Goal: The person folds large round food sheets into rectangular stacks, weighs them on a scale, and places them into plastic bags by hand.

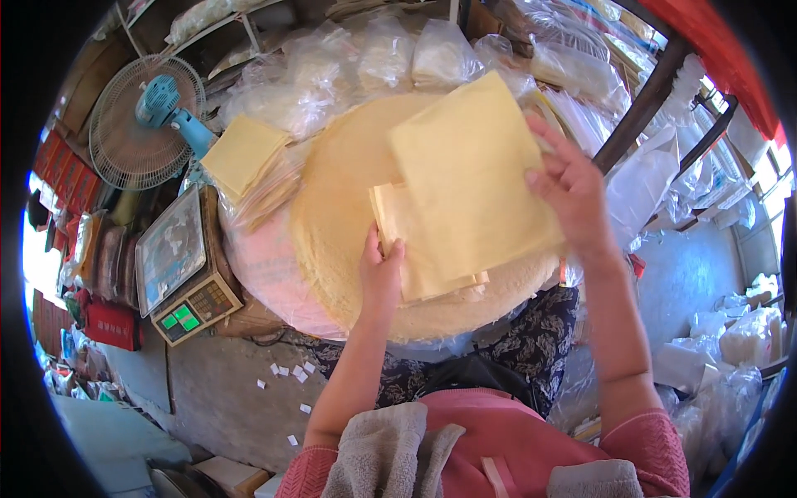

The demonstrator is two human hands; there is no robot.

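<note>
My left hand (380,264) grips a folded bundle of pale tan sheets (388,212) above a large round, flat tan stack (332,174), its thumb on the bundle's front. My right hand (567,187) is closed on the right edge of a square yellow sheet (465,170), raised over the bundle and covering much of it. Whether that sheet is a single layer or several, I cannot tell. A square pile of similar yellow sheets (245,153) lies at the upper left, on clear plastic beside the round stack.
A blue fan (149,108) stands at the back left above a digital scale (170,249). Plastic-bagged bundles (440,54) line the back. A dark post (639,108) rises at the right. My legs (531,349) are below the round stack; more white bags (747,340) lie at the lower right.
</note>
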